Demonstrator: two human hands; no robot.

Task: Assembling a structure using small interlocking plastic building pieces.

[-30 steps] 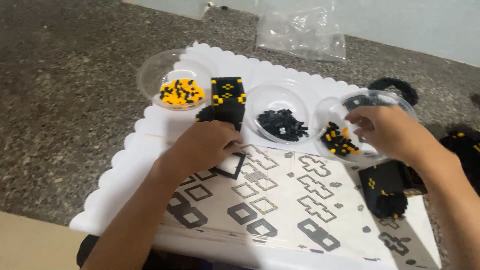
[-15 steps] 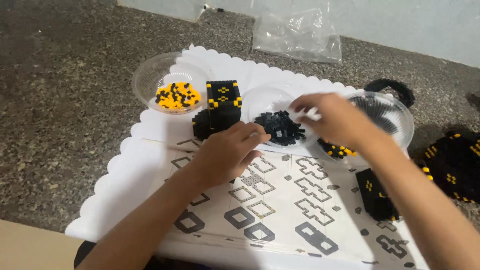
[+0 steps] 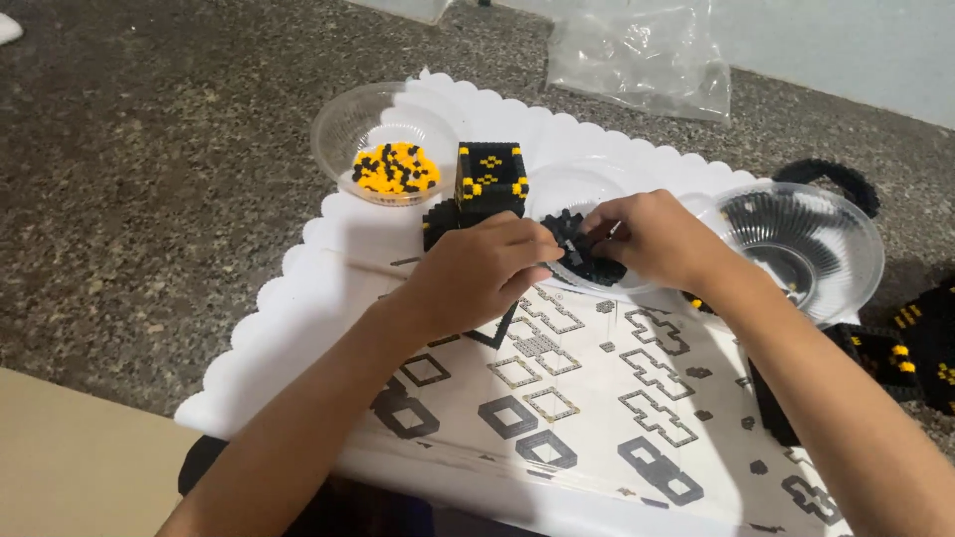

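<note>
My left hand (image 3: 477, 273) is curled over a small black block build (image 3: 435, 225) on the white scalloped tray (image 3: 328, 249). Its fingertips reach the near rim of the middle clear bowl (image 3: 557, 184). My right hand (image 3: 647, 239) is over that bowl, its fingertips pinched among the loose black pieces (image 3: 597, 268) and almost touching my left fingers. A black-and-yellow block cube (image 3: 490, 174) stands just behind my left hand. A printed sheet of block patterns (image 3: 557, 398) lies on the tray under my forearms.
A clear bowl of yellow and black pieces (image 3: 393, 164) stands at the tray's back left. Another clear bowl (image 3: 801, 239) sits at the right, with black-and-yellow block builds (image 3: 895, 348) beside it. A clear plastic bag (image 3: 637, 60) lies on the speckled floor behind.
My right hand has moved left from the right bowl to the middle bowl of black pieces. My left hand has shifted slightly right and meets it at the bowl's rim.
</note>
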